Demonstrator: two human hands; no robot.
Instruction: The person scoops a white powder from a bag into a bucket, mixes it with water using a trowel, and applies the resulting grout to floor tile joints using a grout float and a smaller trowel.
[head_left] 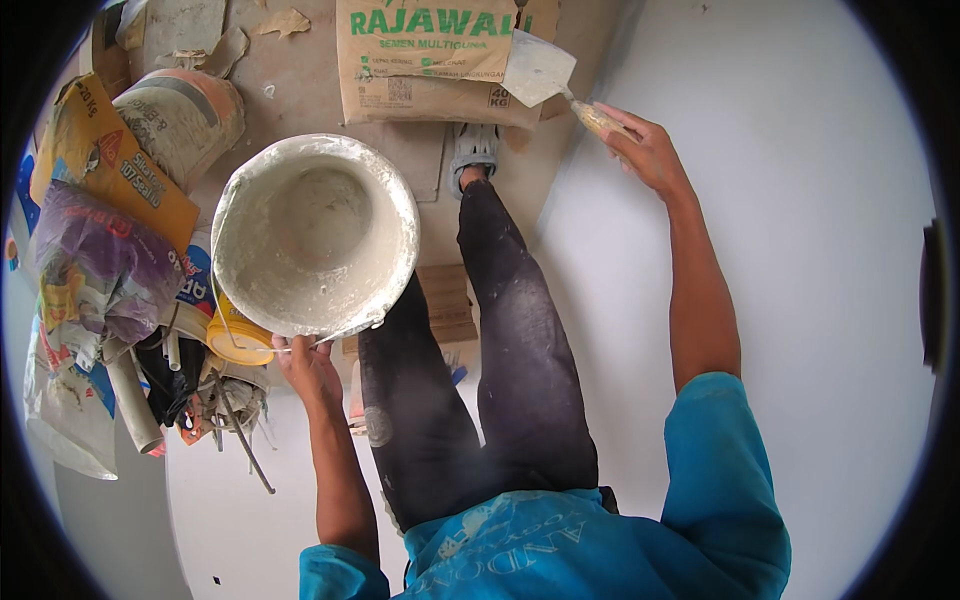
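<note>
Nearest is the blue shirt, with dark trousers, marked by pale spots, stretching out below it. The left hand pinches the wire handle at the near rim of the bucket; the bucket tips its mouth toward the camera, left of the legs, showing a grey-coated inside with a paler crusted rim. Out to the right, the right hand has its fingers wrapped around the wooden grip of the trowel, whose flat, pale-smeared blade points left and overlaps the sack in view; whether they touch, I cannot tell. Down at the left, a yellow tub, a pipe, a purple bag and a yellow box crowd together, with a dirty pail beside the box. Farther ahead, the brown sack lies on the floor, just beyond one foot.
</note>
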